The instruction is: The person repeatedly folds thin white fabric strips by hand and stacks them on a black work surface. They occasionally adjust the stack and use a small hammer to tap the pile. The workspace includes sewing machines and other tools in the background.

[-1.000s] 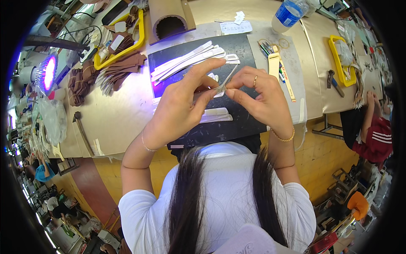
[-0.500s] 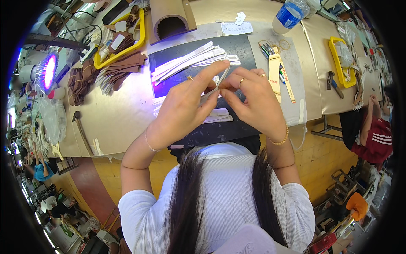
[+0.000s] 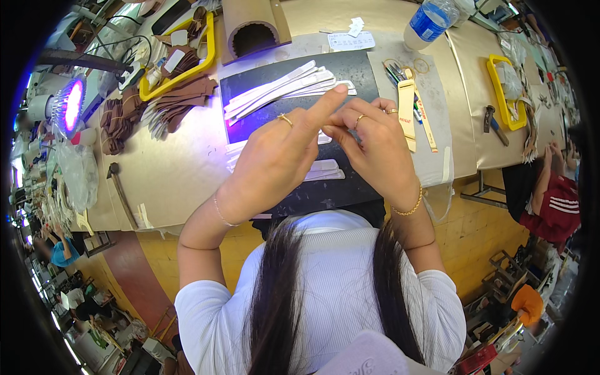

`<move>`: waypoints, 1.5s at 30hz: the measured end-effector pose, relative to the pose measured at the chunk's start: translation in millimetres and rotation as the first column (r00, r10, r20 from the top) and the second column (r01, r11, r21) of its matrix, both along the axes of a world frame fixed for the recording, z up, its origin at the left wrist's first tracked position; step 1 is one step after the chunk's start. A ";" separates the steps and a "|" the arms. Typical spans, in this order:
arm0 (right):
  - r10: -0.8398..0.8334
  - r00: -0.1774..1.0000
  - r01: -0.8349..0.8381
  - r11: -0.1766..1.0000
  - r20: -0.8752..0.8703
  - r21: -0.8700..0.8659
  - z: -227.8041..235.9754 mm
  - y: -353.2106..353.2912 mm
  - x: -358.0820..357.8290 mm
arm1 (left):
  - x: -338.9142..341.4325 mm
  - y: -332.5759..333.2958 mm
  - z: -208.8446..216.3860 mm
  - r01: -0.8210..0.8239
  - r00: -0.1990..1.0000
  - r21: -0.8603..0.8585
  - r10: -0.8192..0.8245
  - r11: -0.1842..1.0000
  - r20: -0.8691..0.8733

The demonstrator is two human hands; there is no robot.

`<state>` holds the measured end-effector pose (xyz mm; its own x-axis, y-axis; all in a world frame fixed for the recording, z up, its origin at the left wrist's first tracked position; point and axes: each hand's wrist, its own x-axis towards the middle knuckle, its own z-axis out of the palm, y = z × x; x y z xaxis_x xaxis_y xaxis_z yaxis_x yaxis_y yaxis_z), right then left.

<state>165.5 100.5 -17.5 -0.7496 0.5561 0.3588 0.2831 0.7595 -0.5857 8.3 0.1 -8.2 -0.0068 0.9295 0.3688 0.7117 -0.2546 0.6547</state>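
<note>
My two hands meet above a black work mat [image 3: 350, 197]. My left hand [image 3: 281, 147] has its index finger stretched toward the right hand and its other fingers curled under. My right hand [image 3: 380, 147] is closed in a pinch beside that fingertip. The narrow white strip between them, plain to see a moment ago, is now mostly hidden by my fingers. Beyond the hands, a fanned pile of white strips [image 3: 281, 90] lies on the mat. More white strips [image 3: 324, 170] lie close to me, partly covered by my left hand.
Left are a lit lamp [image 3: 74, 107], brown strips [image 3: 181, 103], a yellow basket [image 3: 209, 47] and a hammer [image 3: 122, 194]. A hollow tube block [image 3: 251, 28] stands at the back. Pens [image 3: 397, 74], yellow rulers [image 3: 406, 115] and a bottle [image 3: 428, 26] are right. A person in red [image 3: 556, 206] sits far right.
My left hand has rolled over, its index finger now stretched out across the gap. The white strip between the hands has gone from sight. My right hand has barely moved.
</note>
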 end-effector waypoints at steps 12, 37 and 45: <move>-0.019 1.000 0.020 0.999 -0.017 0.043 -2.9 -1.5 -1.1 | 1.2 2.7 -2.1 0.009 0.990 0.082 0.003 0.997 -0.141; 0.048 0.962 -0.183 0.843 -0.268 -0.506 -17.3 13.6 15.0 | -12.0 -4.8 1.3 0.050 0.869 -0.290 0.101 0.956 0.485; -0.201 0.934 -0.049 0.746 -0.295 -0.665 -40.4 31.1 59.2 | -33.8 -23.1 1.2 0.156 0.849 -0.542 0.168 0.826 0.501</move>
